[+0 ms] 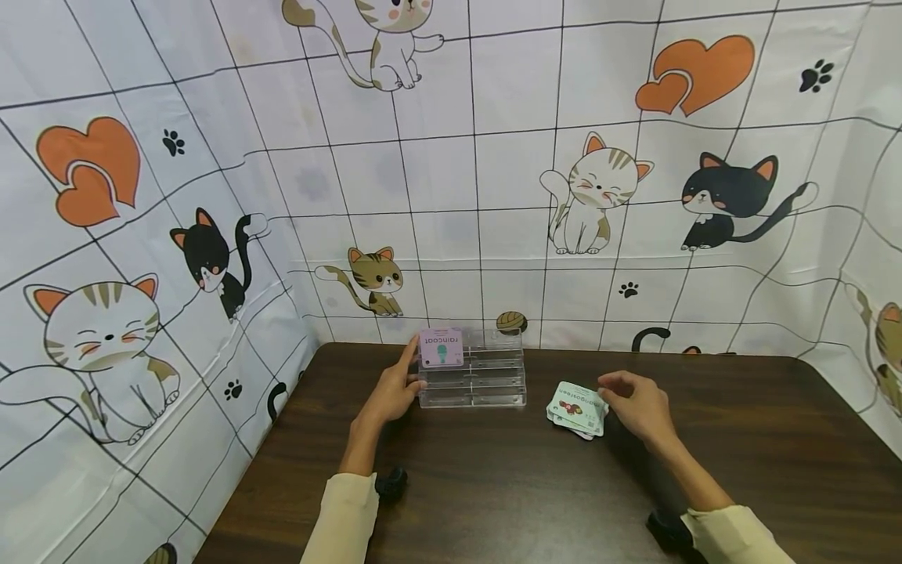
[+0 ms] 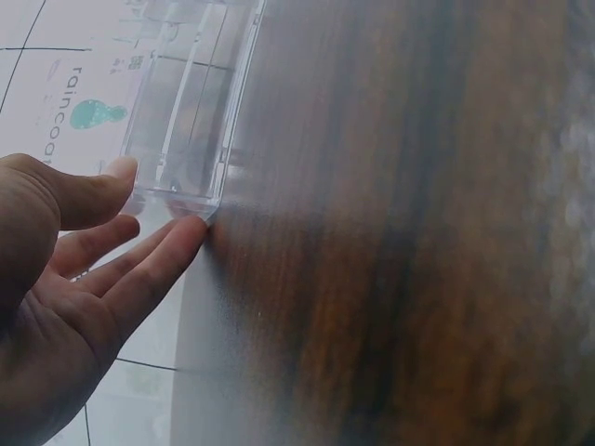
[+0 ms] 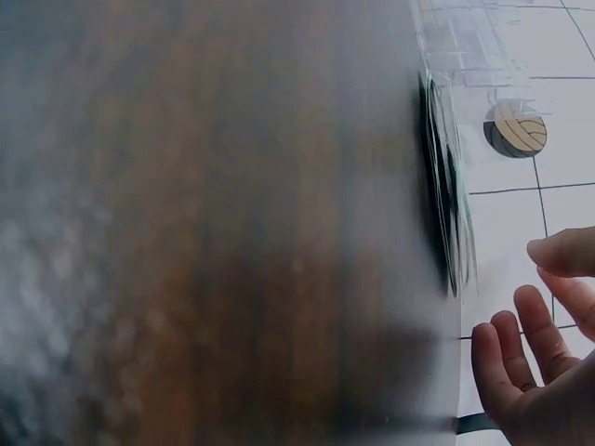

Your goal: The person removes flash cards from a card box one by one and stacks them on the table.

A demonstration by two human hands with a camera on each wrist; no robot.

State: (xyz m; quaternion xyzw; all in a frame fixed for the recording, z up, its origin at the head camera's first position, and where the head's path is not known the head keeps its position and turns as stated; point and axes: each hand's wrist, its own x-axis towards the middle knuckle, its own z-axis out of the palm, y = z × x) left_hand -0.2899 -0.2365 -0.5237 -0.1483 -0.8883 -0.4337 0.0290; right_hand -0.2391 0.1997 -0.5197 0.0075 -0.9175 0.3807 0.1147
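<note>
A clear plastic tiered rack [image 1: 497,384] stands at the back of the table, divided down its middle. In its upper left slot sits a purple card [image 1: 441,348] reading "raincoat", with a teal picture. My left hand [image 1: 391,389] touches the rack's left end; in the left wrist view its fingers [image 2: 153,279] are extended against the corner. To the right of the rack lies a loose stack of cards [image 1: 578,409], a green one with a fruit picture on top. Beside the stack's right edge hovers my right hand [image 1: 640,403], fingers loosely bent, with nothing between them.
The dark wooden table [image 1: 493,478] reaches back to a white curtain [image 1: 437,172] printed with cats, hearts and grid lines. A dark wrist device [image 1: 391,484] is at the left wrist, and another dark device [image 1: 668,533] is at the right.
</note>
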